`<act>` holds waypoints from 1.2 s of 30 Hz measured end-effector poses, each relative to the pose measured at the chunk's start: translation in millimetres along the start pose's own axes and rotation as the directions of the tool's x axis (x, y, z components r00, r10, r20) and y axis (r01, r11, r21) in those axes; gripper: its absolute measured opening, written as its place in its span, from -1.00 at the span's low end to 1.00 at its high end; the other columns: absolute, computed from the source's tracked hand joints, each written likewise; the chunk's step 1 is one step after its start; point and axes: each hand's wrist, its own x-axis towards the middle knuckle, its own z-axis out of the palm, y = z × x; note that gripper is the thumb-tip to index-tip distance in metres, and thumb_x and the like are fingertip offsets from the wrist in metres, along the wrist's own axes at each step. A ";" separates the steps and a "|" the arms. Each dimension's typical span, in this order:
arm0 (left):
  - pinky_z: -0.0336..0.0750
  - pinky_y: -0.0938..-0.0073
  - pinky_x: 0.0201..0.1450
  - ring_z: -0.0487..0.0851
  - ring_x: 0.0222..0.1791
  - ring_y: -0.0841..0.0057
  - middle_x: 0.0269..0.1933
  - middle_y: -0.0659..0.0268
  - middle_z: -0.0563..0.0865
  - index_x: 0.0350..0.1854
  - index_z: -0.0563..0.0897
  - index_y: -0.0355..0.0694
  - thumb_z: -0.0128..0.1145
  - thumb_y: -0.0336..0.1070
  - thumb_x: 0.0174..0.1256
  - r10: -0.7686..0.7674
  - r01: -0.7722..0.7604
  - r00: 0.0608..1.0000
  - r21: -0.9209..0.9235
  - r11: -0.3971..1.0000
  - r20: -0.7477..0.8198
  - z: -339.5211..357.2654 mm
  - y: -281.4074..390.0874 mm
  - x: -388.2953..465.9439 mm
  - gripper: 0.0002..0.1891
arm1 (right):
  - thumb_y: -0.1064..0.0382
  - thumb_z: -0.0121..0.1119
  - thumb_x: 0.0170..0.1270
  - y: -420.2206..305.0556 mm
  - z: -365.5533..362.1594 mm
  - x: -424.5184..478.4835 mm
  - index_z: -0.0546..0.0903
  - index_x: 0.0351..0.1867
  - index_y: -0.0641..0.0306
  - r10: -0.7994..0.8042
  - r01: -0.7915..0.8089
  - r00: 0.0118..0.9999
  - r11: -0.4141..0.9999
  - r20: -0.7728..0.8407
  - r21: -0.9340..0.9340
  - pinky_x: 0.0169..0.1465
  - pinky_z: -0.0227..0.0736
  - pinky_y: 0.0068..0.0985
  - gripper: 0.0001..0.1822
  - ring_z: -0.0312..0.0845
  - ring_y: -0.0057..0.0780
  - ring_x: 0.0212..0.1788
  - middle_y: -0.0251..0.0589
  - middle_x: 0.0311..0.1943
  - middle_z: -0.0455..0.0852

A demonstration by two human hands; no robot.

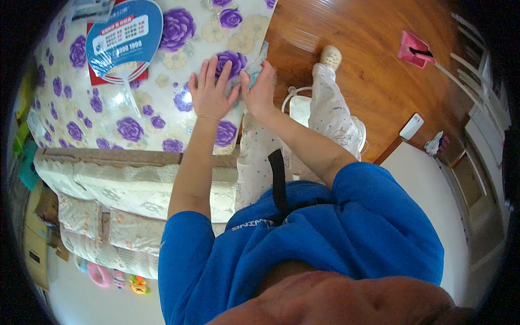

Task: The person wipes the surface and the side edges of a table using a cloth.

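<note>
A table with a purple-rose patterned cover (162,97) lies before me and to the left. My left hand (213,87) rests palm down on the cover near its right edge, fingers spread, holding nothing. Beside it, my right hand (258,87) is at the table's edge, thumb and fingers apart. Under and beyond its fingers is a crumpled, clear or pale blue piece (260,61), perhaps plastic film; whether the hand grips it I cannot tell. A blue hand fan (126,40) with a white handle lies on a red flat item (95,77) to the left.
A sofa with a pale quilted cover (134,178) and cushions (134,231) runs along the table's near side. A white stool (300,109) is by my legs. On the wooden floor, a pink dustpan (414,48) is at the upper right. A clear plastic item (91,10) lies beyond the fan.
</note>
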 end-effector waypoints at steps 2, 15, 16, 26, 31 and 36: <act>0.12 -0.04 0.36 0.29 0.43 0.29 0.45 0.30 0.35 0.36 0.45 0.22 0.22 0.11 0.12 -0.005 0.005 1.000 0.007 1.000 0.003 -0.5 -0.3 0.7 -0.33 | 0.06 0.25 0.29 14.0 -10.8 4.8 0.21 0.25 0.43 -0.002 -0.006 0.993 0.998 0.122 0.058 0.17 0.36 -0.19 -0.32 0.43 0.11 0.12 0.28 0.11 0.40; 0.15 0.02 0.36 0.37 0.36 0.11 0.39 0.08 0.41 0.33 0.49 -0.04 -0.09 0.28 0.34 0.073 -0.067 0.996 0.136 0.988 -0.043 2.6 -5.1 -1.4 -0.35 | -0.26 0.29 0.17 262.6 -194.7 144.0 0.54 0.12 0.37 0.382 -0.362 0.914 0.920 0.135 -0.150 0.08 0.47 -0.36 -0.27 0.62 -0.25 0.00 -0.02 -0.06 0.71; 0.16 0.01 0.35 0.37 0.35 0.08 0.38 0.05 0.42 0.33 0.49 -0.07 -0.10 0.28 0.35 0.075 -0.070 0.996 0.124 0.990 -0.039 0.8 -3.9 -1.8 -0.34 | -0.21 0.28 0.21 281.1 -201.1 147.1 0.54 0.13 0.37 0.395 -0.368 0.900 0.915 0.187 -0.164 0.06 0.47 -0.40 -0.31 0.60 -0.31 -0.01 -0.06 -0.05 0.70; 0.15 -0.09 0.38 0.28 0.36 -0.17 0.39 -0.24 0.27 0.39 0.34 -0.25 -0.16 0.26 0.42 0.157 -0.155 0.988 0.073 0.985 -0.011 4.0 -16.9 -7.0 -0.27 | -0.08 0.31 0.26 192.2 -202.4 191.1 0.57 0.09 0.34 0.305 -0.485 0.772 0.849 0.558 0.207 0.04 0.47 -0.56 -0.44 0.60 -0.51 -0.02 -0.22 -0.10 0.72; 0.10 -0.08 0.43 0.19 0.43 -0.16 0.43 -0.24 0.18 0.43 0.26 -0.27 -0.18 0.26 0.42 0.089 -0.089 0.996 0.096 0.991 0.012 -0.2 -11.4 -18.6 -0.24 | -0.03 0.26 0.31 187.1 -237.3 204.5 0.57 0.13 0.26 0.446 -0.768 0.597 0.558 0.666 0.315 -0.03 0.56 -0.51 -0.50 0.64 -0.50 -0.08 -0.26 -0.09 0.72; 0.03 -0.12 0.45 0.16 0.46 -0.15 0.46 -0.23 0.17 0.45 0.23 -0.26 -0.19 0.24 0.41 0.054 -0.052 0.998 0.124 0.991 -0.017 6.5 -2.5 -14.6 -0.25 | -0.06 0.07 0.42 174.2 -245.2 205.0 0.55 0.12 0.29 0.364 -0.715 0.699 0.379 0.615 0.588 -0.13 0.64 -0.43 -0.52 0.69 -0.42 -0.18 -0.20 -0.16 0.74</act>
